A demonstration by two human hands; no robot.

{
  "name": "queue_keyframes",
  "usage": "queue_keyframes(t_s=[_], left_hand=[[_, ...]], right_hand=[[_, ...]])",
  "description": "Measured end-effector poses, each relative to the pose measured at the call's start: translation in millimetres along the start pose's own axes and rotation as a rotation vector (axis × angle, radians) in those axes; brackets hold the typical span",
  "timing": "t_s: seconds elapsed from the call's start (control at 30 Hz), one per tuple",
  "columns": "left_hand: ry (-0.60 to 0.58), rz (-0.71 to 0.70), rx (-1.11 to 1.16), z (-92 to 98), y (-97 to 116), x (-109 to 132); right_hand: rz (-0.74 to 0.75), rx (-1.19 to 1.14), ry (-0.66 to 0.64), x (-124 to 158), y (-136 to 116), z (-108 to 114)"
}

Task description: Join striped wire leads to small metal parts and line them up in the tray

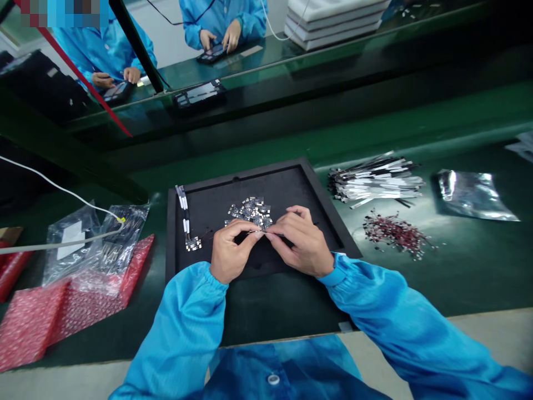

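Observation:
My left hand (pixel 233 251) and my right hand (pixel 300 240) meet over the front part of a black tray (pixel 287 180). Both pinch a small circuit board (pixel 263 231), seen almost edge-on and mostly covered by the fingertips. Just behind the fingers lies a loose pile of small circuit boards (pixel 249 209). On the tray's left side a board (pixel 193 244) has a black-and-white strip (pixel 185 225) running up from it and thin dark wires beside it. Another such strip (pixel 181 197) lies above, across the tray's rim.
Right of the tray are a heap of flat black-and-white strips (pixel 378 180), a pile of small red-and-black wired parts (pixel 395 233) and a silvery bag (pixel 474 194). Clear bags (pixel 73 244) and red bubble wrap (pixel 83 305) lie left. Two co-workers (pixel 225 25) sit beyond the ledge.

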State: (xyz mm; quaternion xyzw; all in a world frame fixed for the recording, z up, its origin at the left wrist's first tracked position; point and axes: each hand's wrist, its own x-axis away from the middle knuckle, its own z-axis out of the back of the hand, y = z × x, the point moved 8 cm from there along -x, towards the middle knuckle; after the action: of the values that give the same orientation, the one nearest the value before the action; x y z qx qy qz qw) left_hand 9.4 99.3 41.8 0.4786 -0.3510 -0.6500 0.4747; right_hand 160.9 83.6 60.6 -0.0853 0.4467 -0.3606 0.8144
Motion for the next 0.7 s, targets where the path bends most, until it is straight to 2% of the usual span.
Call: queue_keyframes(t_s=[0.3, 0.7], left_hand=[[0.029, 0.02, -0.009, 0.4, 0.0, 0.3], [-0.012, -0.059, -0.042, 0.2, 11.7, -0.1]], right_hand=[[0.01, 0.005, 0.01, -1.1, -1.1, 1.2], [0.014, 0.008, 0.007, -0.3, -1.3, 1.2]])
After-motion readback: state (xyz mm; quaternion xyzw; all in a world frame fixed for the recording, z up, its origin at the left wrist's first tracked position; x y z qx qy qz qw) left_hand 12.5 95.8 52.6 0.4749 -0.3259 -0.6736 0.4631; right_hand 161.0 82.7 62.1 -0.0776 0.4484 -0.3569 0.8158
